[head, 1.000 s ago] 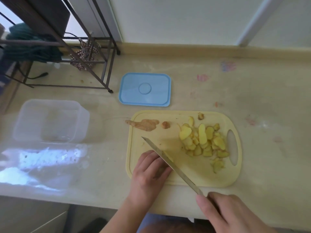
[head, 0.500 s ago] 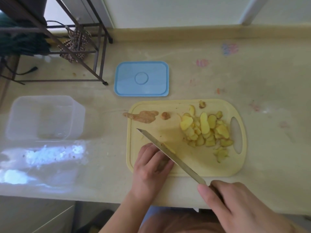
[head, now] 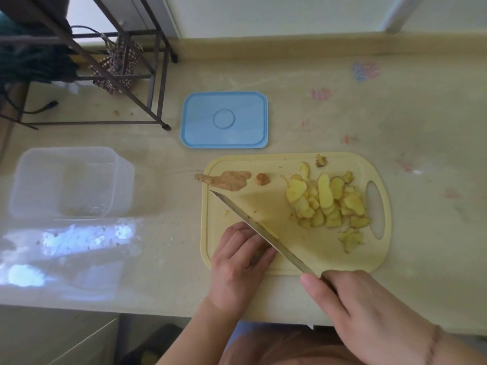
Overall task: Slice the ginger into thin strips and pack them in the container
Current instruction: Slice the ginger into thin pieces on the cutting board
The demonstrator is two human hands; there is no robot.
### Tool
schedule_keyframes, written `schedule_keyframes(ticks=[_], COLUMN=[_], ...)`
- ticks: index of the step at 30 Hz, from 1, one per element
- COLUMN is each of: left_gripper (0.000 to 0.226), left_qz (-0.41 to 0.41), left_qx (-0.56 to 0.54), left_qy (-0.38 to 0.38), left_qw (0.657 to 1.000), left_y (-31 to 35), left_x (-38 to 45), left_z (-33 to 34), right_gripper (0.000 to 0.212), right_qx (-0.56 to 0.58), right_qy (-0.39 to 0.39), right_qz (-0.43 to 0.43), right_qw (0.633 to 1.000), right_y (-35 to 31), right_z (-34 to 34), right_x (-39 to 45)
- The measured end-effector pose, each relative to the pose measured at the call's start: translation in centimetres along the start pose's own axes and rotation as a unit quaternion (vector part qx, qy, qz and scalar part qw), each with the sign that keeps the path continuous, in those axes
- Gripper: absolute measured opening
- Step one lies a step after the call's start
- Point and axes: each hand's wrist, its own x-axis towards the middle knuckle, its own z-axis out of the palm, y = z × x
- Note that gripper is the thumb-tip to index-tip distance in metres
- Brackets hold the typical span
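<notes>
Ginger [head: 266, 227] barely changes: we keep our left hand [head: 241, 256] curled over it, right hand [head: 369, 312] gripping the knife [head: 261, 230], slicing unfinished.

Home kitchen — beige countertop [head: 342, 122], cutting board [head: 303, 262], metal rack [head: 155, 83].

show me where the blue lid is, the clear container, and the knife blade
blue lid [head: 224, 119], head view, on the raised circle at its centre.
clear container [head: 69, 156], head view, on its far rim.
knife blade [head: 238, 212], head view, on the flat of the bare steel.
</notes>
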Motion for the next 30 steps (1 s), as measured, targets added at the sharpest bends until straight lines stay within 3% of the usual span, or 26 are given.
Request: schedule_keyframes(ticks=[4, 9, 14, 25, 30], left_gripper=[0.023, 0.018, 0.017, 0.035, 0.035], left_qz=[-0.005, 0.005, 0.001, -0.010, -0.011], left_qx=[0.002, 0.006, 0.019, 0.016, 0.018], left_qy=[-0.001, -0.003, -0.007, 0.002, 0.010], left_qw=[1.000, 1.000, 1.000, 1.000, 1.000], left_y=[0.0, -0.1, -0.1, 0.2, 0.2], left_x=[-0.1, 0.0, -0.1, -0.1, -0.2], left_z=[-0.1, -0.1, 0.1, 0.0, 0.2], right_gripper=[0.076, 0.066, 0.072, 0.054, 0.062], right_qx=[-0.106, 0.024, 0.015, 0.019, 0.016], right_qy=[0.049, -0.011, 0.009, 0.035, 0.031], right_qz=[0.002, 0.005, -0.034, -0.041, -0.032], right_qw=[0.993, 1.000, 0.999, 0.998, 0.999], right_y=[1.3, 0.7, 1.0, 0.7, 0.8], right_z=[0.2, 1.2, 2.1, 0.6, 0.3], right_x=[-1.1, 1.3, 3.1, -0.7, -1.1])
